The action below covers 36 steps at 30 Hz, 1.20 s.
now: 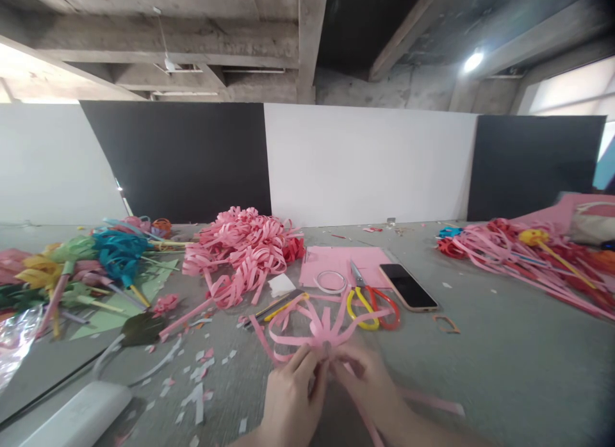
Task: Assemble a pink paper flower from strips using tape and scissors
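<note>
Near the table's front edge, my left hand (295,386) and my right hand (368,380) pinch the centre of a pink paper-strip flower (323,328). Its looped strips fan out beyond my fingers, and loose ends trail to the right and toward me. Both sets of fingertips are closed and almost meet at the joint, which they partly hide. Just past the flower lie scissors (368,306) with one yellow and one red handle. A utility knife (278,308) rests to the left of them, and a ring of tape (331,281) sits on the pink paper sheet (312,261).
A phone (408,287) lies right of the scissors. Heaped pink strips (245,248) stand behind, with colourful paper flowers (120,248) at left and more strips (519,248) at right. A white power strip (79,416) and paper scraps (199,396) occupy the front left.
</note>
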{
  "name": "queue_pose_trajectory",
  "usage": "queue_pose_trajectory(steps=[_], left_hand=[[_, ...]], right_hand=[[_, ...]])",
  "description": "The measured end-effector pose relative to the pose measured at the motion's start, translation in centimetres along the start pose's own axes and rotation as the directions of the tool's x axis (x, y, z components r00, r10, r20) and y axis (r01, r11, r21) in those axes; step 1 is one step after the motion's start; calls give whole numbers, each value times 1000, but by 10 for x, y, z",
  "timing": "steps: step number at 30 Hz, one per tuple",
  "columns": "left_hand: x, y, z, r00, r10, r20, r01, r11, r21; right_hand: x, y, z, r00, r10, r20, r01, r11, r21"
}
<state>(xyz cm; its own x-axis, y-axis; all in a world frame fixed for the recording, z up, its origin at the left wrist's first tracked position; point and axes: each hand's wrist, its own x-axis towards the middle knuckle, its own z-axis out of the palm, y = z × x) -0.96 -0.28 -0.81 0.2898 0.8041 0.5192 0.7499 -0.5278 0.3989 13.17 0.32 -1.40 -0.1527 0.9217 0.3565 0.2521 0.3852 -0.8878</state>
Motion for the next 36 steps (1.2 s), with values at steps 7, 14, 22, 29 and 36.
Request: queue_pose_trajectory(steps=[7, 14, 22, 29, 36], left_hand=[[1, 0, 0, 1000, 16, -16, -17, 998, -66], [0, -1, 3, 1000, -2, 7, 3, 998, -68], [2, -2, 3, 997, -53, 58, 57, 996, -68], [0, -3, 6, 996, -84, 42, 86, 995, -42], [17, 16, -36, 966, -98, 237, -9, 910, 415]], right_hand=[[0, 2, 0, 1000, 5, 4, -5, 1000, -24], [-1, 2, 2, 1000, 12, 4, -12, 1000, -12], [-1, 2, 1, 999, 35, 22, -34, 999, -29], [0, 6, 3, 999, 36, 34, -36, 999, -2], [7, 17, 2, 994, 93, -52, -89, 994, 70]])
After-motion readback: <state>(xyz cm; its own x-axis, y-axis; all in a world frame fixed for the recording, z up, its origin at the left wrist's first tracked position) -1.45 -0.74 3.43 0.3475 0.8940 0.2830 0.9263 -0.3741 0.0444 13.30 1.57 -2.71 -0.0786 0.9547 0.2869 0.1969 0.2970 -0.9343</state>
